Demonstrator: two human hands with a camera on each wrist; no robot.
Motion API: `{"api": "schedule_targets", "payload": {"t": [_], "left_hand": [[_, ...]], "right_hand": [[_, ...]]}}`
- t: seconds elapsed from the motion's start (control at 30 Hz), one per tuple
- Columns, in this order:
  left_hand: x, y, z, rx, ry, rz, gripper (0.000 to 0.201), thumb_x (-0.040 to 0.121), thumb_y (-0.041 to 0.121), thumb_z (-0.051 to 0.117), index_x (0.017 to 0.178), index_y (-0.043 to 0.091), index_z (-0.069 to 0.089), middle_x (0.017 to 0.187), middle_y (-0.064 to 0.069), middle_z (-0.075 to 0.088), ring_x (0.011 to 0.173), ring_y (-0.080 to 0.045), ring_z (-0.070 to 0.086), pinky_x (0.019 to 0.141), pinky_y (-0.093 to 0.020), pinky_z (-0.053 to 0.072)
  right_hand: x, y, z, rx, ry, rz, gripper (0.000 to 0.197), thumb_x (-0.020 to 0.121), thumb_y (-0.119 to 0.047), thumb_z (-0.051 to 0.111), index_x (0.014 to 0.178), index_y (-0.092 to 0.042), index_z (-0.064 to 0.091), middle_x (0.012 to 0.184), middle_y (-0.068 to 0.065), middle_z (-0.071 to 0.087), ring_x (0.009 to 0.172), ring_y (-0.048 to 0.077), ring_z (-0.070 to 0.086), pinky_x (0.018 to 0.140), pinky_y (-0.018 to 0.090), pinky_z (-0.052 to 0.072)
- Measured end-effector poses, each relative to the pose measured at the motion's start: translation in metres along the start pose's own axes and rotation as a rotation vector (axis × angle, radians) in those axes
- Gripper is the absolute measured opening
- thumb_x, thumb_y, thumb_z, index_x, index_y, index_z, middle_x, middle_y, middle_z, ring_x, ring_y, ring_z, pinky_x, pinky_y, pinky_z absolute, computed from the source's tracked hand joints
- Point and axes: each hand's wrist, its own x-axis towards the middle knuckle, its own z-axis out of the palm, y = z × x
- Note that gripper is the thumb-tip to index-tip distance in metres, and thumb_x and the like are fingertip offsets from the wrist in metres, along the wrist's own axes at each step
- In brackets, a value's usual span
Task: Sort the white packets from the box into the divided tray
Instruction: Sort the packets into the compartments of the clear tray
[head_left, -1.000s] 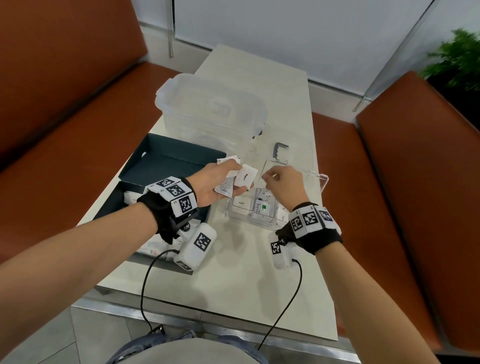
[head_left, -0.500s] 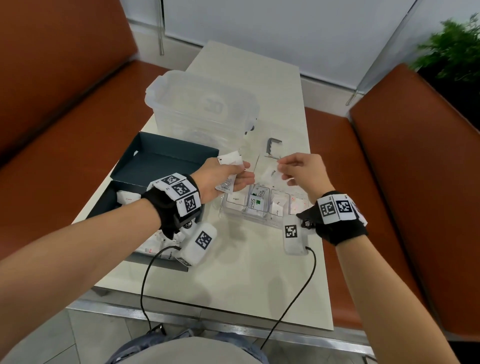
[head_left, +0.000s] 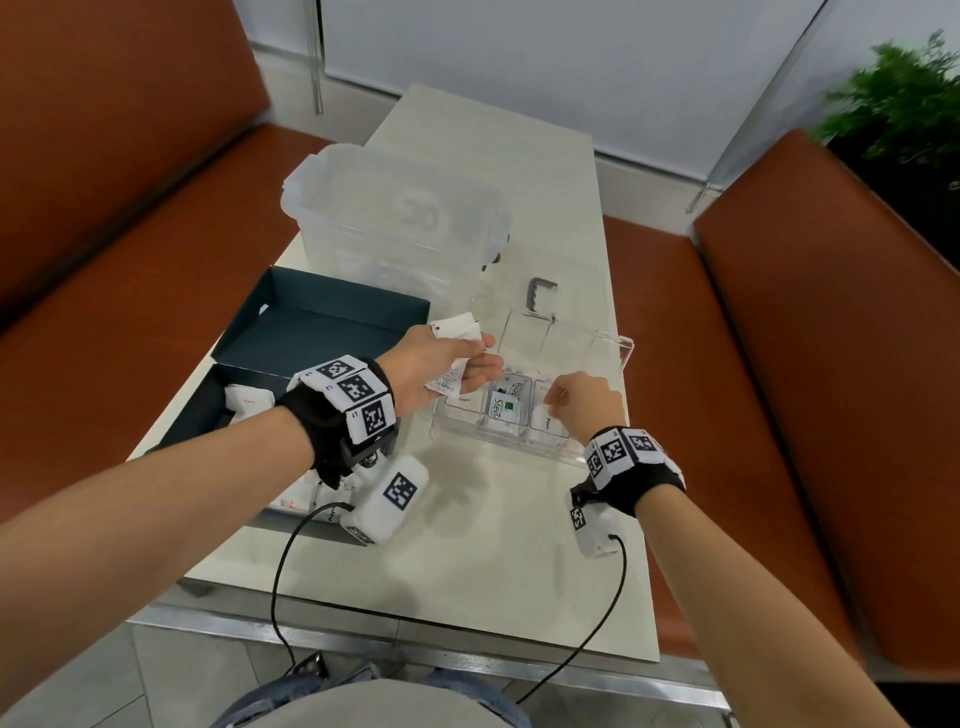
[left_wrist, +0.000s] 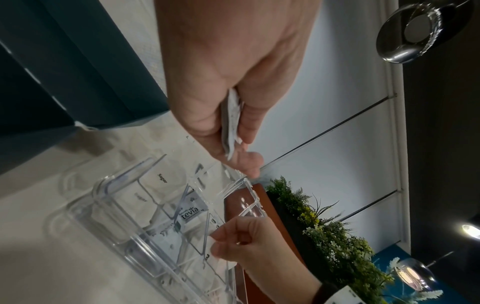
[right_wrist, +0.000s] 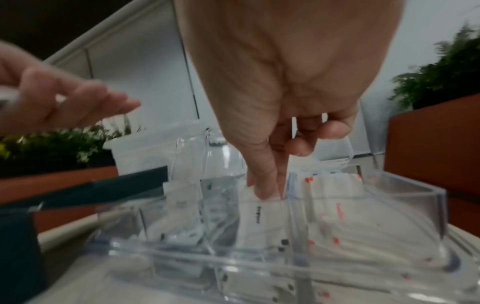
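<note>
Clearly "Sugar" packet (head_left: 464, 414) (beside "Stevia" packet (head_left: 505, 410))

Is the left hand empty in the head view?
No, the left hand holds a few white packets between its fingers, above the clear divided tray.

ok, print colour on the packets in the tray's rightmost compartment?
Red marks on white packets, clearest in the right wrist view.
</note>
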Motion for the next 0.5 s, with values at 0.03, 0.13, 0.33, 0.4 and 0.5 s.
{"api": "schedule_targets", "payload": {"t": [0.03, 0.13, 0.33, 0.4, 0.5], "left_hand": [[0.0, 0.0, 0.0, -0.004, -0.004, -0.002, 0.011, 0.096, 0.001, 0.055, 0.103, 0.001, 0.064, 0.086, -0.016, 0.074, 0.076, -0.022, 0.074, 0.061, -0.022, 0.059], [-0.001, 0.0, 0.0, -0.022, -0.019, -0.015, 0.012, 0.094, 0.001, 0.057, 0.105, 0.0, 0.063, 0.086, -0.017, 0.074, 0.078, -0.024, 0.074, 0.06, -0.022, 0.059], [-0.001, 0.001, 0.003, -0.132, -0.047, -0.108, 0.021, 0.095, 0.018, 0.059, 0.105, 0.0, 0.062, 0.093, -0.018, 0.073, 0.08, -0.023, 0.073, 0.054, -0.022, 0.057], [-0.001, 0.002, 0.003, -0.192, -0.052, -0.153, 0.026, 0.097, 0.025, 0.054, 0.106, 0.001, 0.06, 0.089, -0.018, 0.074, 0.077, -0.023, 0.073, 0.053, -0.023, 0.057], [-0.001, 0.003, 0.004, -0.237, -0.068, -0.168, 0.028, 0.1, 0.024, 0.045, 0.109, 0.0, 0.056, 0.088, -0.02, 0.073, 0.077, -0.024, 0.072, 0.054, -0.024, 0.057]], "right_hand": [[-0.001, 0.0, 0.002, -0.046, -0.001, -0.017, 0.016, 0.088, -0.009, 0.059, 0.095, -0.021, 0.067, 0.103, 0.0, 0.069, 0.101, 0.023, 0.061, 0.096, 0.04, 0.044], [-0.001, 0.0, 0.007, -0.149, -0.001, -0.047, 0.022, 0.089, -0.009, 0.058, 0.108, -0.018, 0.065, 0.111, 0.002, 0.065, 0.108, 0.025, 0.057, 0.095, 0.037, 0.037], [-0.011, -0.002, 0.01, -0.157, 0.065, -0.116, 0.026, 0.091, -0.009, 0.058, 0.115, -0.017, 0.061, 0.114, 0.006, 0.056, 0.104, 0.027, 0.056, 0.093, 0.038, 0.033], [-0.016, -0.007, 0.002, -0.112, 0.144, -0.15, 0.022, 0.092, -0.009, 0.054, 0.11, -0.017, 0.064, 0.107, 0.005, 0.059, 0.097, 0.026, 0.058, 0.09, 0.037, 0.036], [-0.022, -0.018, -0.016, 0.087, 0.257, -0.201, 0.018, 0.092, -0.012, 0.054, 0.099, -0.013, 0.07, 0.095, 0.005, 0.066, 0.086, 0.023, 0.061, 0.085, 0.035, 0.046]]}}
